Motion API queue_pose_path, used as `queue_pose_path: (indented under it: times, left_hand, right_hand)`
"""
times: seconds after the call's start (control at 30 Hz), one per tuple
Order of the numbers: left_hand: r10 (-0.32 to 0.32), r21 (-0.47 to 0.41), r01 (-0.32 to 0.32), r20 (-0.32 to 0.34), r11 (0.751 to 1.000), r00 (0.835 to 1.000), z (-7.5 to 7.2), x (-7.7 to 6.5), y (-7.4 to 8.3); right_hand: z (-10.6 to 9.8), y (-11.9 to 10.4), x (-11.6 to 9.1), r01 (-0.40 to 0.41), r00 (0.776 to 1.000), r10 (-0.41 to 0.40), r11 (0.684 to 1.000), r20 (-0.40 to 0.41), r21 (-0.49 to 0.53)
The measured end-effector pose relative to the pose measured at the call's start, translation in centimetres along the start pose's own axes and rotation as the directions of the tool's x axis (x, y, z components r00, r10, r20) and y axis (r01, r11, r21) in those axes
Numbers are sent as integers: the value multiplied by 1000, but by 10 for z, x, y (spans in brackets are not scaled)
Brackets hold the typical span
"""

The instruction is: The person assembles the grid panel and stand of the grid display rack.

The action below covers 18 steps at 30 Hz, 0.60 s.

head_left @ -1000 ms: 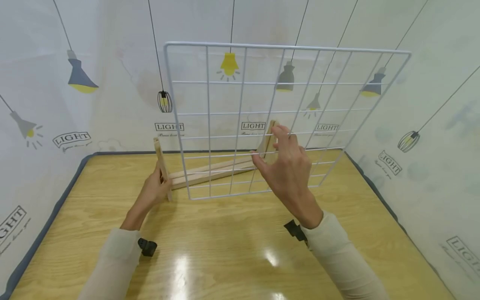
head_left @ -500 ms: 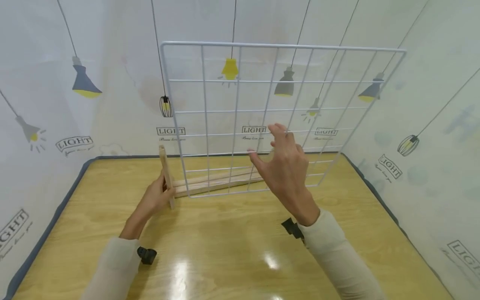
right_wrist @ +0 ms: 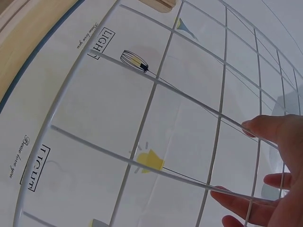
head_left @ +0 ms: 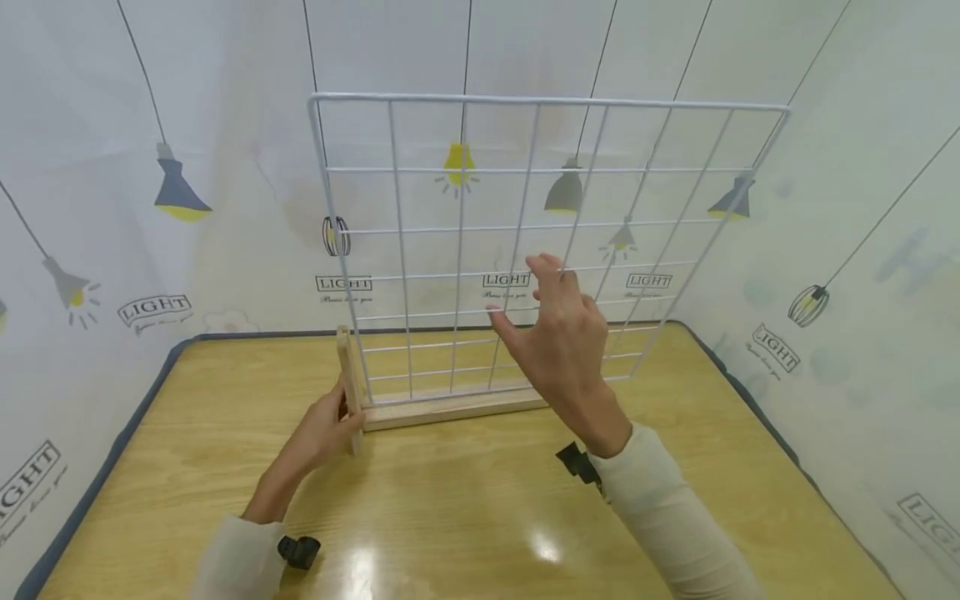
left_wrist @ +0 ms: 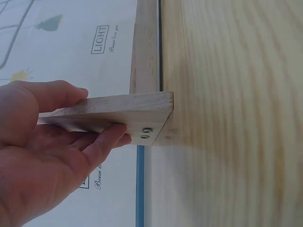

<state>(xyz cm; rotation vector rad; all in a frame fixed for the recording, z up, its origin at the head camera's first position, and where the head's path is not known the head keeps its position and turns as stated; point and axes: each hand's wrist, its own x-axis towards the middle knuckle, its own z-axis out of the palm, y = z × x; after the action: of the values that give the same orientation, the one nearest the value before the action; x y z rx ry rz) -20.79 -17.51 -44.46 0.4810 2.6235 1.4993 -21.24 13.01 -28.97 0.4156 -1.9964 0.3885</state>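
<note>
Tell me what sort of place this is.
Probably a small indoor work booth: a wood-grain tabletop, lamp-printed wall covering along its edges, and a white wire grid and wooden frame in hand.

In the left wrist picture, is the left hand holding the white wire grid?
No, the left hand grips a wooden board that shows two small metal fasteners near its end.

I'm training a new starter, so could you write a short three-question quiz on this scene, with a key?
1. Which thing does the right grip hold?
2. True or false: the left grip holds the wooden upright.
3. In the left wrist view, how many metal fasteners show on that upright?
A) none
B) two
C) five

Key: 1. The white wire grid; 2. True; 3. B.
</note>
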Motion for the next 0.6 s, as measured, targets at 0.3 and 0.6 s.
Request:
queue_pose_path:
  times: [0.3,0.6]
  left_hand:
    - [-19,-27,20,27,999,999,11,-7,0]
    - [29,-17,-29,13,999,1000,8,-8,2]
  right_hand:
    - [-1,-1,9,-7,1000,7,1000,-1,-17]
    - [-1,-6,29,-7,1000,7,1000,-27,-16]
